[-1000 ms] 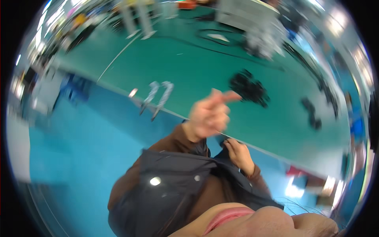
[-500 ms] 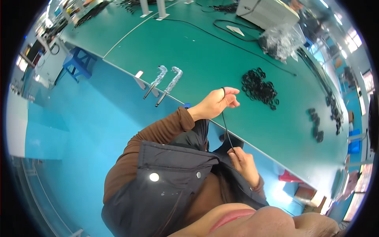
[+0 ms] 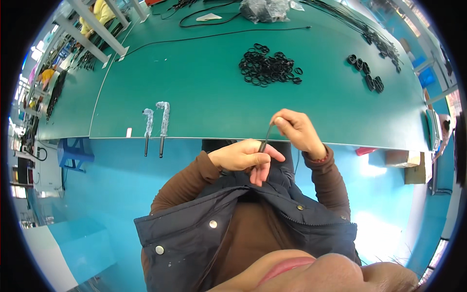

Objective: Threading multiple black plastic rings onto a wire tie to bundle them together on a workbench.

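Note:
A thin black cable [image 3: 268,132] runs in a short slant between my hands at the near edge of the green table. Its thicker dark part is pinched by my left hand [image 3: 243,156], thumb against forefinger, with the other fingers loosely apart. Higher and to the right, my right hand [image 3: 297,130] grips the cable between thumb and fingertips. Beyond my hands lies a pile of small black rings [image 3: 270,67]. Two hooked rods, a shorter one [image 3: 148,127] and a longer one [image 3: 164,124], both wrapped in clear plastic, stick out over the table edge at left.
Bundled black rings [image 3: 366,72] and a row of long black cables [image 3: 374,36] lie at the right. A clear plastic bag [image 3: 265,10] and a long black cord [image 3: 219,35] are farther back. On the floor are a blue stool [image 3: 74,155] and cardboard boxes [image 3: 403,158].
My left hand has dropped back from over the table toward my lap, while my right hand has risen to the table edge. Both keep hold of the cable; the view has turned.

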{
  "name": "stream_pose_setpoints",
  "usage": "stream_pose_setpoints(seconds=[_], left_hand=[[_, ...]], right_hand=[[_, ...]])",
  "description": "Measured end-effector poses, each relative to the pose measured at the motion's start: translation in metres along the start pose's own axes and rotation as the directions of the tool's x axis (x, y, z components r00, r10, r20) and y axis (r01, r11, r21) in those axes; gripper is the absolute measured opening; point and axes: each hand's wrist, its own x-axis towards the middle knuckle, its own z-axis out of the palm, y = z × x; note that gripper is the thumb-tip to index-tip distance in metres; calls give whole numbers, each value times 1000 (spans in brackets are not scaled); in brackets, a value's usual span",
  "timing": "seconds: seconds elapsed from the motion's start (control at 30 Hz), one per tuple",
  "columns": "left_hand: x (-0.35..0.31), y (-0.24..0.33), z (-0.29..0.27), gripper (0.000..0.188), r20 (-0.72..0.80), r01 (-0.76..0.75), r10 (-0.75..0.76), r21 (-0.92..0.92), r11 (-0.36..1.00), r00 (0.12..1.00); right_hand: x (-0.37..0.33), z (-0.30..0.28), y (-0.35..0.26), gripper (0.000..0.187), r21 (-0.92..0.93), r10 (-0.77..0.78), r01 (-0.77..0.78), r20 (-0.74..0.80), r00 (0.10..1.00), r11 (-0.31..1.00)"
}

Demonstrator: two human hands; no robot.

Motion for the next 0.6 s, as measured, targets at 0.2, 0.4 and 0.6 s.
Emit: stream_pose_setpoints(seconds=[0.2, 0.4, 0.6], left_hand=[[5, 21, -36, 61, -488, -530, 360, -273, 803, 796], [16, 17, -77, 52, -543, -560, 331, -332, 759, 772], [17, -5, -58, 56, -472, -344, 186, -274, 898, 862]], right_hand=[[-26, 40, 30, 22, 92, 207, -218, 112, 972, 972], [-46, 26, -10, 8, -218, 8, 41, 215, 977, 975], [-23, 5, -29, 8, -281, -112, 110, 8, 994, 953]])
